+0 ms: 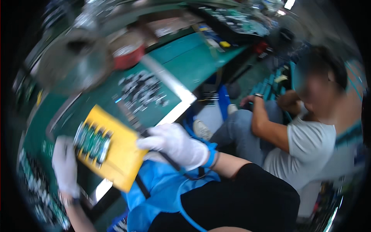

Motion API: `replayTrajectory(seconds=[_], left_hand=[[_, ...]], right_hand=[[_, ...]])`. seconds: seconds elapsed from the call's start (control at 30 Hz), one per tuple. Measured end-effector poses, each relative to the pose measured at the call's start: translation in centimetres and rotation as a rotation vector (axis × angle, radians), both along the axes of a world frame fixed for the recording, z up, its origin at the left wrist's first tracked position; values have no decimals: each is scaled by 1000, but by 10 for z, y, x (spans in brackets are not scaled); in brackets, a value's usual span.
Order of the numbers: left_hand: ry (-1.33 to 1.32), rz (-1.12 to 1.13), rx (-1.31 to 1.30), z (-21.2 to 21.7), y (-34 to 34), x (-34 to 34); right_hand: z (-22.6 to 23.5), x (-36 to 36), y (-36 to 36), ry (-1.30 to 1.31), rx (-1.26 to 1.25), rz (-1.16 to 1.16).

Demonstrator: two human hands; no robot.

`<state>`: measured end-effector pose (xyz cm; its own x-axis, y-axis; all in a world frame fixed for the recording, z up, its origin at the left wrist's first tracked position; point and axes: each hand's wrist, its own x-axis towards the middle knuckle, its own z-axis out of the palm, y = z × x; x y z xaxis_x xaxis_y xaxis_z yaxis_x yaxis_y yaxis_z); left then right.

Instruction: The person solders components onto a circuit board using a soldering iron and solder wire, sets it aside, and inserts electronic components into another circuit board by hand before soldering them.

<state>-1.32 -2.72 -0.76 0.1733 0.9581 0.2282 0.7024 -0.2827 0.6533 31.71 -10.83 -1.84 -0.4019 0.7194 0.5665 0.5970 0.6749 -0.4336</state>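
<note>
Red-walled, round container (129,58) at the upper left of the frame: I read pale, shiny contents inside it, too blurred to identify. To its left I see a large, grey, round, dish-like object (69,67). Black, flat tray (210,29), upper right of centre: it holds a loose heap of green and white pieces (241,21).

Edges: I note a pale, straight strip (164,77) crossing the dark green work surface (185,50) to a corner near mid-frame. Small black and silver parts (143,91) lie left of the strip; the widest visible stretch of surface lies beyond it, at upper centre. A seated person in a white shirt (301,135) occupies the right of the frame.

Left of centre, a yellow, flat, rectangular plate (123,154) is tilted, with a green circuit board bearing dark components (92,142) at its left end.

Right hand, white glove (176,145): fingers curled around a dark, slim, corded tool (131,118), beside the plate's right edge. Left hand, white glove (65,164): fingers extended, close together, beside the board's left edge. I cannot tell whether it grips.
</note>
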Motion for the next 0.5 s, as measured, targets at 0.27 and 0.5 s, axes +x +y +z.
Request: replayTrajectory(seconds=[0.27, 0.5], left_hand=[[17, 161, -181, -6, -64, -48], [191, 312, 15, -3, -113, -16]], right_hand=[[-6, -4, 30, -143, 241, -200], [-2, -14, 6, 163, -77, 69]])
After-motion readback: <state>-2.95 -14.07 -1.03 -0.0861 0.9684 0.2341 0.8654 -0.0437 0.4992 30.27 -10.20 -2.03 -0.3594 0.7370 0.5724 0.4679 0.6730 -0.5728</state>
